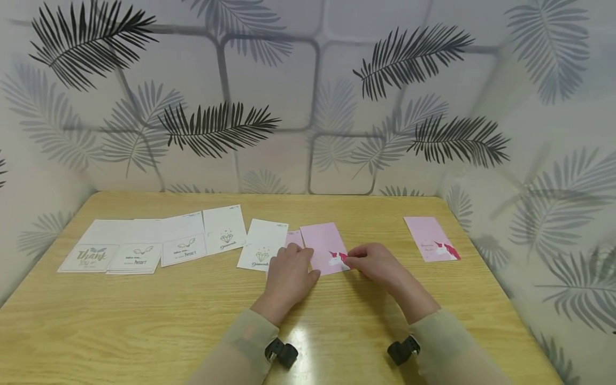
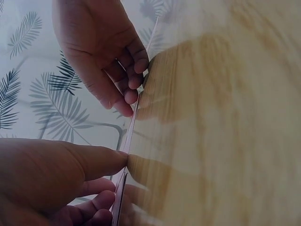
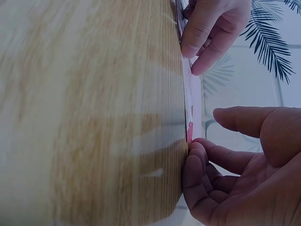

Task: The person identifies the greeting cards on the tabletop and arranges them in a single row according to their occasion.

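Pink unicorn card lies flat on table.

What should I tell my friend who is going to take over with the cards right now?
Left hand: fingers on the left edge of the pink unicorn card, which lies flat on the wooden table.
Right hand: fingertips at that card's lower right corner, by the unicorn picture.
A second pink card peeks out beneath it, on its left side.
Another pink unicorn card lies alone to the right.
White cards: the diamond card just left of the hands, then an overlapping row ending at the thank you card on the far left.
Done: white cards appear laid out.
Left: probably placing the pink cards under the hands.
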`<state>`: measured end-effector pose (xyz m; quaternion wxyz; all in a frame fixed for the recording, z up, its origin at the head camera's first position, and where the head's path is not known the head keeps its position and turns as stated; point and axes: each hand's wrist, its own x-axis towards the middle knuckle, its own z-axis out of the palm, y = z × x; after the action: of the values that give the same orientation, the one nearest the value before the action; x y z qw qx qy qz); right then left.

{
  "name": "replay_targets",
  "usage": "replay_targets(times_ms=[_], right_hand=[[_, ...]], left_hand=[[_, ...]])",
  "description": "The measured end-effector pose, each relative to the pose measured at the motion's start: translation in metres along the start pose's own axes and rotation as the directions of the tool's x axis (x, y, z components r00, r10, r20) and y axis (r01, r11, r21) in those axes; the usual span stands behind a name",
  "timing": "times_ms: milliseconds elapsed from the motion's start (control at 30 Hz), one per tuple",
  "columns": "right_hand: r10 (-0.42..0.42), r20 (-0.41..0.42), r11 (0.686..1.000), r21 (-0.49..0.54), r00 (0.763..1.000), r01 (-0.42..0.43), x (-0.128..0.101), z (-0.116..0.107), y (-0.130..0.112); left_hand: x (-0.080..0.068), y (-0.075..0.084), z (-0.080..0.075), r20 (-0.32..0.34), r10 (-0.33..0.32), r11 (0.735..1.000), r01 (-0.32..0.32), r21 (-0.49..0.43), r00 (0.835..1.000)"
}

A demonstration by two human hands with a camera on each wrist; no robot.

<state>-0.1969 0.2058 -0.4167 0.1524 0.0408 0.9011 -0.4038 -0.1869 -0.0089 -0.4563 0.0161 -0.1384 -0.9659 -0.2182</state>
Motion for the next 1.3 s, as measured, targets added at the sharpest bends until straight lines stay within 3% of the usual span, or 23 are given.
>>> replay_targets(times_ms=[133, 300, 433, 833, 1300], right_hand=[[0.002, 0.009, 1.0, 0.01, 1.0, -0.002, -0.002, -0.001, -0.003], [0.032, 0.019, 0.995, 0.097, 0.999, -0.033, -0.005, -0.004, -0.004], [0.062, 0.024, 0.982, 0.177, 0.998, -0.066, -0.007, -0.007, -0.003], [0.043, 0.063, 0.941, 0.332, 0.997, -0.062, -0.009, -0.013, 0.0], [0.058, 0.016, 0.918, 0.391, 0.998, -0.06, 0.001, -0.002, 0.007]], left_hand=[[-0.001, 0.0, -0.001, -0.005, -0.001, 1.0, 0.001, -0.01, 1.0], [0.0, 0.0, 0.0, -0.009, 0.004, 1.0, -0.004, -0.021, 1.0], [0.001, -0.001, 0.0, -0.003, -0.001, 1.0, 0.001, -0.026, 1.0], [0.0, -0.002, 0.002, -0.017, 0.012, 1.0, -0.012, -0.005, 1.0], [0.001, -0.001, 0.002, -0.003, -0.004, 1.0, 0.004, -0.011, 1.0]])
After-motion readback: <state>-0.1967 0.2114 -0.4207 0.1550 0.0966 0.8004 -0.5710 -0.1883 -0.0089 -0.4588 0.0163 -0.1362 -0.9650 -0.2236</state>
